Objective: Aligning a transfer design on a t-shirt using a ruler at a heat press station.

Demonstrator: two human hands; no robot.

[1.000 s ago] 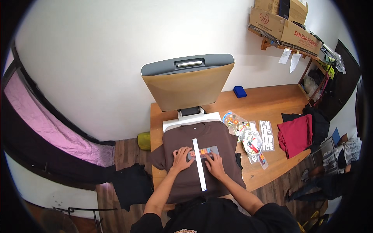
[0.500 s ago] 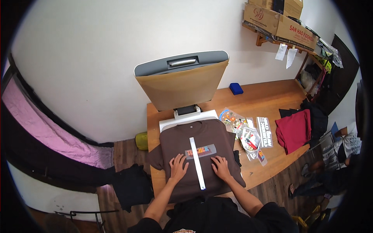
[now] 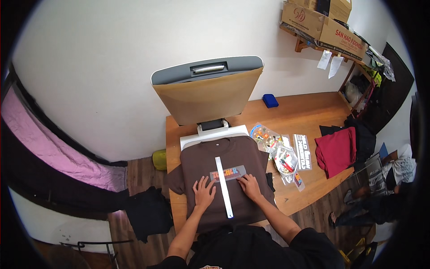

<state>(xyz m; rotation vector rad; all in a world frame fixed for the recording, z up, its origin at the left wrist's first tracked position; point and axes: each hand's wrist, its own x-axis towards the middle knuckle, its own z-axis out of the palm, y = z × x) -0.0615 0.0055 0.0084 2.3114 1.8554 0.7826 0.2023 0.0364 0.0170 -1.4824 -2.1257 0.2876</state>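
A brown T-shirt [image 3: 204,153] lies on the lower platen of a heat press [image 3: 206,98], whose top stands raised. On the shirt a clear transfer strip with coloured lettering [image 3: 235,173] lies crosswise, with a long white ruler [image 3: 226,197] upright over it. My left hand [image 3: 204,193] rests on the shirt left of the ruler, below the strip, fingers spread. My right hand [image 3: 250,187] has its fingertips at the strip's right end, fingers slightly bent and apart.
Transfer sheets [image 3: 301,152], a bag of small items [image 3: 285,159], a blue case [image 3: 270,100] and red fabric [image 3: 336,152] lie on the desk [image 3: 300,112]. Boxes [image 3: 304,20] sit on a shelf. Black fabric [image 3: 148,213] is at left, people [image 3: 389,201] at right.
My hands first drew back from the strip. Since then my right hand has moved up to the strip's right end; my left stays below it. The view has shifted slightly.
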